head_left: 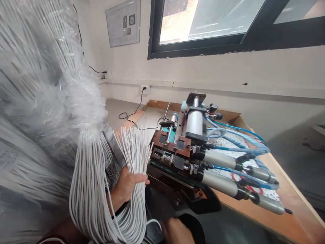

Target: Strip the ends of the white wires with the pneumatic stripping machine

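Cable bundle (138,203): pale grey strands, many, nearest the lens; runs low through 7 o'clock in one big U. Left limb comes down out of clear wrap, right limb rises into a fist.
Left hand (128,183): 7 o'clock, closed round the bundle's right limb; thumb across the front, fingers mostly hidden behind.
Cable ends (133,142): stand up above the thumb, slightly fanned, just beside the machine on its 9 o'clock side. Contact with it: cannot tell.
Right hand (179,231): near 6 o'clock, cut by the lower edge and blurred. How far open, whether gripping anything: cannot tell.
Loose strand (154,221): arcs just beside the right hand, toward its 10 o'clock.
Plastic wrap (85,98): 9 to 10 o'clock, crumpled, clear, round hanging cable lengths; more wrapped lengths behind.
Machine (182,144): just off centre toward 4 o'clock, on the desk (294,200); brown plates, dark blocks, one upright silver cylinder (195,122).
Long cylinders (219,159): two, side by side, pointing to 4 o'clock.
Hoses (256,149): blue, curling at 3 to 4 o'clock.
Wall: framed sheet (123,23) at 11 o'clock; dark-framed window (203,20) at 1 o'clock; socket (145,89) at 11 o'clock, black plug in it.
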Available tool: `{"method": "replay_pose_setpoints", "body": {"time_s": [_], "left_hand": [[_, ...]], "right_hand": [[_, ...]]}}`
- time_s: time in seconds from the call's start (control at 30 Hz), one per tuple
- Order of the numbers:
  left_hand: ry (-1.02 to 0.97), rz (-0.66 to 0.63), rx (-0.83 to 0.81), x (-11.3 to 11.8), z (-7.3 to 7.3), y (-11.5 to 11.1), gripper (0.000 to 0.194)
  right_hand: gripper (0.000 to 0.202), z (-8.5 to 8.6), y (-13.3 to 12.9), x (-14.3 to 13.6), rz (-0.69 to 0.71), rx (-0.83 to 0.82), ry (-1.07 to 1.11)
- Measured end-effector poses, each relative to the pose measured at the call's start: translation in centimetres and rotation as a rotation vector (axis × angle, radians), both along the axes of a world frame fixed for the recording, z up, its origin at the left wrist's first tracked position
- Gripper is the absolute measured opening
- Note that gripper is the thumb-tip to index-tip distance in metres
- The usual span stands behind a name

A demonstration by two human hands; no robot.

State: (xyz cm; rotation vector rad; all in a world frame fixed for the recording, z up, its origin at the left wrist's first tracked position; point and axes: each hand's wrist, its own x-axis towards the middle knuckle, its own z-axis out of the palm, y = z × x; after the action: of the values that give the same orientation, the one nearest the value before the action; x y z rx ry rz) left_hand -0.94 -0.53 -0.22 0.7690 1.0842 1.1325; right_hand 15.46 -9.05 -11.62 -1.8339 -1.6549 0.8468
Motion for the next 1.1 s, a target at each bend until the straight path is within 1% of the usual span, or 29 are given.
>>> {"method": "replay_pose_setpoints", "body": {"time_s": [0.03, 0.07, 0.1, 0.13, 0.17, 0.2, 0.23, 0.27, 0.33, 0.4, 0.53, 0.63, 0.7, 0.8, 0.93, 1.03, 1.1], "left_hand": [[0.008, -0.012, 0.023, 0.1, 0.0, 0.0, 0.021], [0.021, -0.028, 0.054, 0.3, 0.0, 0.0, 0.022], [0.035, -0.044, 0.093, 0.4, 0.0, -0.1, 0.023], [0.052, -0.060, 0.137, 0.5, 0.1, -0.1, 0.023], [0.071, -0.075, 0.179, 0.6, 0.2, -0.1, 0.023], [0.092, -0.083, 0.214, 0.6, 0.3, -0.1, 0.023], [0.111, -0.092, 0.236, 0.6, 0.5, 0.0, 0.022], [0.130, -0.103, 0.247, 0.6, 0.7, 0.1, 0.021], [0.164, -0.127, 0.246, 0.5, 1.0, 0.3, 0.018], [0.178, -0.135, 0.240, 0.3, 1.0, 0.6, 0.019], [0.123, -0.121, 0.166, 0.2, 0.5, 1.2, 0.014], [0.065, -0.075, 0.086, 0.2, 0.1, 1.5, 0.010], [0.038, -0.041, 0.053, 0.3, 0.2, 1.6, 0.012], [0.005, -0.013, 0.031, 0.4, 0.7, 1.8, 0.016], [0.015, 0.013, 0.016, 0.5, 1.3, 2.1, 0.019], [0.040, -0.006, 0.036, 0.5, 1.3, 2.1, 0.015], [0.057, -0.021, 0.060, 0.5, 1.3, 2.1, 0.015]], "right_hand": [[0.022, 1.4, 1.2, 0.3, -0.011, 0.046, 0.001], [0.023, 3.1, 2.5, 0.3, -0.004, 0.143, 0.066], [0.024, 4.8, 3.8, 0.0, 0.013, 0.242, 0.164], [0.024, 6.5, 4.9, -0.4, 0.044, 0.309, 0.269], [0.024, 7.9, 5.9, -1.0, 0.072, 0.336, 0.361], [0.023, 9.0, 6.7, -1.7, 0.068, 0.370, 0.431], [0.021, 9.7, 7.2, -2.4, 0.057, 0.400, 0.491], [0.020, 10.0, 7.5, -3.0, 0.041, 0.414, 0.552], [0.019, 9.7, 7.8, -3.9, 0.001, 0.417, 0.659], [0.018, 9.0, 7.7, -4.3, -0.048, 0.378, 0.765], [0.021, 7.9, 7.5, -4.1, -0.210, 0.284, 0.965], [0.022, 7.6, 7.4, -3.8, -0.280, 0.228, 1.048], [0.025, 7.6, 7.4, -3.7, -0.309, 0.185, 1.084], [0.027, 7.9, 7.5, -3.6, -0.359, 0.135, 1.148], [0.024, 8.5, 7.9, -3.6, -0.389, 0.059, 1.302], [0.024, 8.9, 8.3, -3.5, -0.424, -0.007, 1.423], [0.024, 9.1, 8.5, -3.5, -0.430, -0.034, 1.463]]}}
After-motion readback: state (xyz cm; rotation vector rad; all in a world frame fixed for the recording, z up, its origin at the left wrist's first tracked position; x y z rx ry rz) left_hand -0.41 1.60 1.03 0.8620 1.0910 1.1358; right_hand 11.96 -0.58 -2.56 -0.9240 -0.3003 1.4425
